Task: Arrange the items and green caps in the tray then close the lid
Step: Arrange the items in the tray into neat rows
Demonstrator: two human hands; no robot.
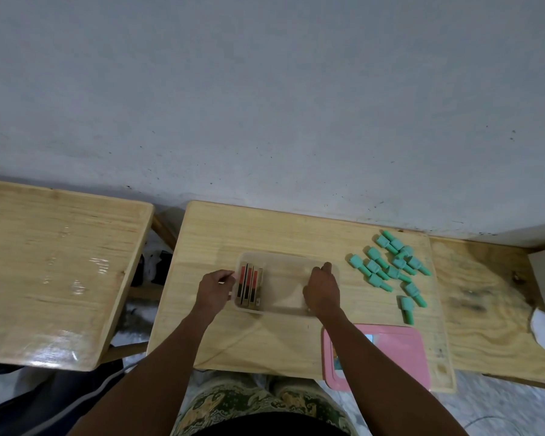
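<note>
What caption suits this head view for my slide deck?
Both hands at clear tray holding upright items; green caps loose, pink lid aside.

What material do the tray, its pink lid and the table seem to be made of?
Tray: probably clear, slightly frosted plastic, since the wood shows through it. Lid: likely opaque pink plastic, smooth and matte. Table: pale wood, grain lines visible.

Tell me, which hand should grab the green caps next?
Probably the right hand. It rests at the tray's right end, and the caps lie on the table just right of it. The left hand sits at the far left end, by the items.
</note>
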